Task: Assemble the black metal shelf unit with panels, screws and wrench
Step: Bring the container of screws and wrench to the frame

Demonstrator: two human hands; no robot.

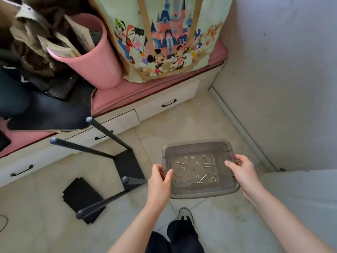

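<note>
While each hand (159, 181) (241, 168) grips the tray (200, 193), black legs (109, 134), perhaps panels (82, 196), lie left.

- Screws (202, 177) and washers (197, 163) lie in the tray (201, 193), held at its left and right edges.
- Shelf frame (127, 165) lies on the floor (182, 125), left of the tray.
- Stacked panels (80, 194) lie left of the frame.

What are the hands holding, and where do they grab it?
Both hands hold the clear plastic tray of screws: left hand on its left rim, right hand on its right rim.
</note>
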